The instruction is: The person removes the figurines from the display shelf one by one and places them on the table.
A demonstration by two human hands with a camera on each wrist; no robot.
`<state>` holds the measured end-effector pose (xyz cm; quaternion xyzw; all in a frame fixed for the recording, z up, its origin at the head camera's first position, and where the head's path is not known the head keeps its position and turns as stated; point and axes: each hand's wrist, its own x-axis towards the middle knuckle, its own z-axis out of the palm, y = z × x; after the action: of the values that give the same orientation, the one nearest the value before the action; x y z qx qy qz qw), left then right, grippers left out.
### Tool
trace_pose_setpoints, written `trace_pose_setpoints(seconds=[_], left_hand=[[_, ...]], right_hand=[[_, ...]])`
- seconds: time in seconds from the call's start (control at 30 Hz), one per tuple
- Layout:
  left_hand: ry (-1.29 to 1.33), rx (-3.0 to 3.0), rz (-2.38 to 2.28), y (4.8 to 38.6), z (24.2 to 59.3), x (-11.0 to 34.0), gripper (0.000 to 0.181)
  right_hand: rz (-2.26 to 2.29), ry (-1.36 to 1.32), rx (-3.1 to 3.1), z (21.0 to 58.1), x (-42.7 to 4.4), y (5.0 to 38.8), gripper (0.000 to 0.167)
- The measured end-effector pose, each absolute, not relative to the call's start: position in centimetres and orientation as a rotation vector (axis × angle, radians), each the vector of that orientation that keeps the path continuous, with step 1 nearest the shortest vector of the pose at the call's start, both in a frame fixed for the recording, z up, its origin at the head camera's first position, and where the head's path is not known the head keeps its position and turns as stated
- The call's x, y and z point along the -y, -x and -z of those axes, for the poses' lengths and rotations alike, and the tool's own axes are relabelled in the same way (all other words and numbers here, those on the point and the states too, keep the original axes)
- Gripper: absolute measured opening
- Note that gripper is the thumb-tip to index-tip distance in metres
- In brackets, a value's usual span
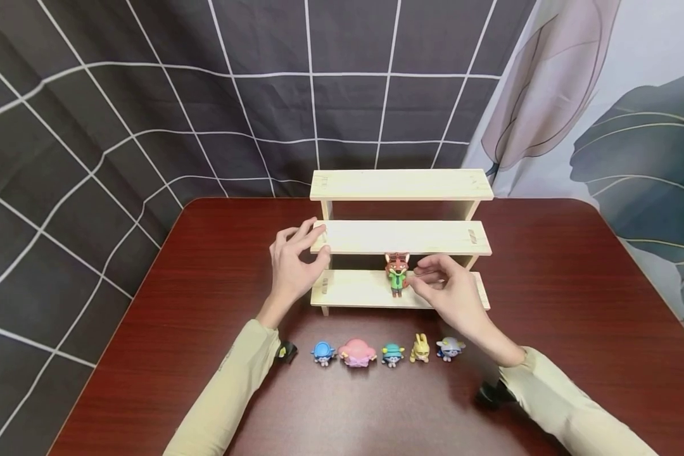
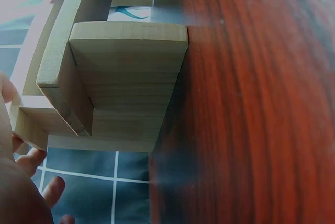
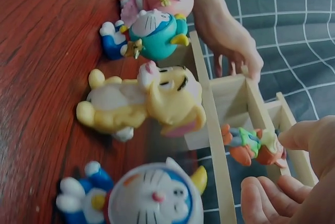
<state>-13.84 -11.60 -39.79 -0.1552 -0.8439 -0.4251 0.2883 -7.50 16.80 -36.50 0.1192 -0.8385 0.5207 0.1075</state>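
Note:
A three-tier pale wooden shelf (image 1: 401, 184) stands on the table. My left hand (image 1: 294, 263) grips the left end of its middle board, thumb at the front edge; the left wrist view shows fingertips (image 2: 32, 160) at that board's end. On the bottom board a fox figure (image 1: 397, 278) in a green shirt stands upright, also seen sideways in the right wrist view as the fox figure (image 3: 251, 143). My right hand (image 1: 447, 288) is just to its right, with thumb and fingers spread apart beside it. Whether a fingertip touches it I cannot tell.
In front of the shelf stands a row of figures: a blue one (image 1: 323, 353), a pink one (image 1: 357, 353), a teal-hatted one (image 1: 392, 355), a yellow rabbit (image 1: 420, 348) and a white-and-blue one (image 1: 449, 349). Behind the dark red table (image 1: 222, 253) hangs a grid-patterned curtain (image 1: 273, 101).

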Motion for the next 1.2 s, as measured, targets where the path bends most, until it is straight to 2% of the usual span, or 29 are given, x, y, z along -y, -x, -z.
trace_pose_setpoints(seconds=[0.7,1.2], left_hand=[[0.412,2.253,1.144,13.7,39.5,11.6,0.040],[0.421,2.240,1.138,13.7,39.5,11.6,0.040]], right_hand=[[-1.491,-0.238,2.483,37.2,-15.0,8.3,0.027],[-1.545,-0.272,2.458,37.1,-15.0,8.2,0.021]])
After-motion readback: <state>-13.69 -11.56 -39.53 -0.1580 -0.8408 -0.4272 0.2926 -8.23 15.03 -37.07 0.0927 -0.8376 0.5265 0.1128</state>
